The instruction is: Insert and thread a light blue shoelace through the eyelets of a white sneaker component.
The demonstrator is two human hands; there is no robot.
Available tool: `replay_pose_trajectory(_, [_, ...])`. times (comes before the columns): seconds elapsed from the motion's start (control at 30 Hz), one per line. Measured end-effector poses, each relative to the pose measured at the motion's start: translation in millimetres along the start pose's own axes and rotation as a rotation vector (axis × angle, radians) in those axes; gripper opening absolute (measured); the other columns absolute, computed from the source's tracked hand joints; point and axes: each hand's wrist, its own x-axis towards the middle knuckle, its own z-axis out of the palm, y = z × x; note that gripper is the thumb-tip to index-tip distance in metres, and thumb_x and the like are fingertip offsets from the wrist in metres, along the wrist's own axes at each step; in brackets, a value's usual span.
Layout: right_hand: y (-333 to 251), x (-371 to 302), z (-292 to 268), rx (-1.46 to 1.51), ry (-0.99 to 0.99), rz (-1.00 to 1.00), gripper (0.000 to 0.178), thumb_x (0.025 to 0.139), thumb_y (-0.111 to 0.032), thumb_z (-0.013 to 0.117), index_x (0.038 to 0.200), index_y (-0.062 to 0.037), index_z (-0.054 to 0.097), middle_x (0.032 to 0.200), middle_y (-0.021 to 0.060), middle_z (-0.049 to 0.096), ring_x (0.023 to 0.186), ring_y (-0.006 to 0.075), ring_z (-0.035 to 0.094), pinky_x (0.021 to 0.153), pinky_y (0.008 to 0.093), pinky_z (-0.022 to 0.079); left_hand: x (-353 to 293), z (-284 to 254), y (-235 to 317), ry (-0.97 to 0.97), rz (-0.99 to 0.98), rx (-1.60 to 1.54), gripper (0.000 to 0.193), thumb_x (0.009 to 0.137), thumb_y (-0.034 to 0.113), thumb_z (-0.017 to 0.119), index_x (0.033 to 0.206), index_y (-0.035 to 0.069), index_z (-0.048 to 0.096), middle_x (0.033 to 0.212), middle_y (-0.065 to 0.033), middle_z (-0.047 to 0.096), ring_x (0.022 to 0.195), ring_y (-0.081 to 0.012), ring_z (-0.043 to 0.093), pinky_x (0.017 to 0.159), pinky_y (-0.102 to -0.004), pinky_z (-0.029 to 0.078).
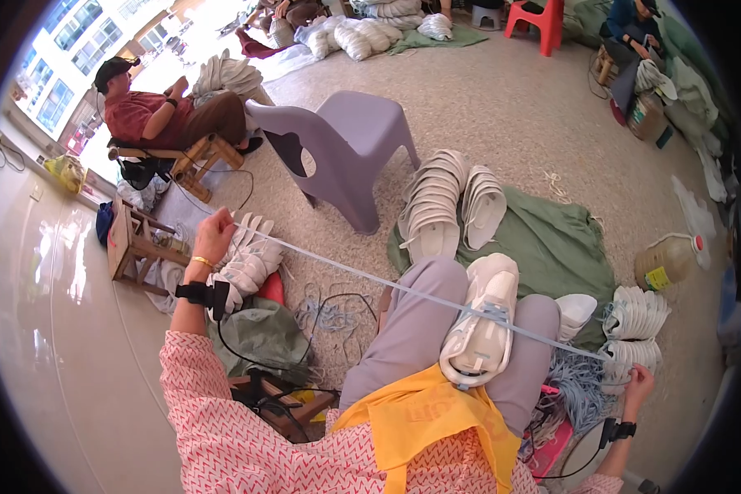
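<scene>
On my lap lies a white shoe point(477, 350), held between my thighs. A pale blue-grey shoelace point(362, 275) runs through its upper and stretches nearly straight out to both sides. My left hand point(214, 236), raised at the left, is closed on one end of it. Low at the far right, my right hand point(639, 384) pinches the other end. Neither hand touches the shoe. Beside my right thigh hangs a bundle of loose blue-grey laces point(580, 387).
Stacked white shoe uppers point(432, 206) lie ahead on a green cloth point(543, 239); more uppers point(636, 313) stand at right, near a plastic jug point(665, 262). A purple chair point(346, 148) stands ahead. Co-workers sit at far left point(152, 115) and far right.
</scene>
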Motion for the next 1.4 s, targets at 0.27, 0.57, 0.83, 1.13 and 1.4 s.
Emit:
replay_pose_trajectory(0.27, [55,37,-46,0.034,0.101,0.252,0.024,0.099,0.002,0.058,0.119,0.0012,0.072,0.091,0.0121,0.073,0.055,0.0137,0.064,0.046,0.0262,0.053,13,-37,-56,0.057,-0.111,0.112,0.013,0.084,0.011,0.072,0.091,0.002,0.065,0.067,-0.0102,0.06,0.063,-0.0227,0.059,0.062,-0.0371,0.048])
replay_pose_trajectory(0.57, [62,35,-75,-0.115,0.156,0.339,0.019,0.097,0.0,0.06,0.112,-0.0009,0.072,0.088,0.0094,0.071,0.057,0.0151,0.066,0.048,0.0291,0.056,25,-66,-86,0.04,-0.31,0.031,0.012,0.087,0.012,0.072,0.091,0.004,0.065,0.067,-0.0035,0.063,0.062,-0.013,0.06,0.058,-0.0311,0.048])
replay_pose_trajectory(0.83, [69,30,-97,-0.284,0.237,0.395,0.016,0.096,-0.003,0.062,0.106,0.0013,0.073,0.082,0.0121,0.073,0.058,0.0183,0.071,0.053,0.0289,0.057,23,-80,-105,0.077,-0.446,-0.061,0.006,0.08,0.004,0.07,0.084,0.004,0.065,0.065,0.0016,0.056,0.058,-0.009,0.055,0.052,-0.0287,0.046])
replay_pose_trajectory(1.13, [17,27,-36,-0.375,-0.26,0.263,0.02,0.092,-0.013,0.065,0.081,0.0014,0.073,0.064,0.0068,0.068,0.057,0.0147,0.069,0.052,0.0311,0.053,64,-49,-89,-0.012,-0.2,0.057,0.009,0.079,0.004,0.07,0.086,0.0,0.067,0.072,-0.0067,0.067,0.068,-0.0151,0.065,0.064,-0.0317,0.052])
replay_pose_trajectory(1.4, [-106,7,-10,0.46,0.015,0.24,0.022,0.103,-0.024,0.065,0.099,-0.0046,0.074,0.085,0.0002,0.07,0.069,0.0096,0.063,0.064,0.0248,0.052,43,-12,-44,0.011,-0.147,-0.083,0.006,0.088,0.006,0.074,0.093,0.009,0.071,0.072,-0.0045,0.067,0.064,-0.0125,0.061,0.062,-0.0324,0.051])
